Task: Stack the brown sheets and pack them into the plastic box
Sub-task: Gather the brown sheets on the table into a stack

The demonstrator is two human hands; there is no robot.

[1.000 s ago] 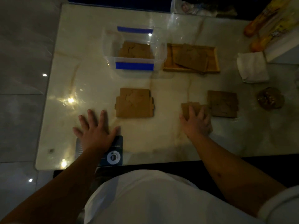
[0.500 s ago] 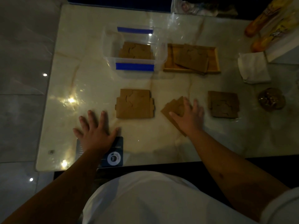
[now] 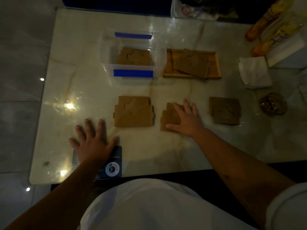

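A clear plastic box (image 3: 106, 52) with blue handles stands at the table's back, brown sheets (image 3: 134, 56) lying inside. A stack of brown sheets (image 3: 133, 112) lies in front of it. My right hand (image 3: 186, 119) presses flat on another brown sheet (image 3: 169, 118) right of that stack, fingers spread. A third brown sheet pile (image 3: 225, 110) lies further right. More sheets (image 3: 193, 63) rest in a wooden tray (image 3: 216, 63). My left hand (image 3: 93, 143) lies flat on the table, fingers apart, holding nothing.
A dark card with a round emblem (image 3: 113, 166) sits under my left wrist at the front edge. At the right are a folded white cloth (image 3: 254, 72), a round brown object (image 3: 273, 104), yellow packets (image 3: 272, 19) and a white box (image 3: 285, 55).
My right hand slid the brown sheet leftwards across the table, from beside the right pile to near the middle stack, turning it square. My left hand stayed put.
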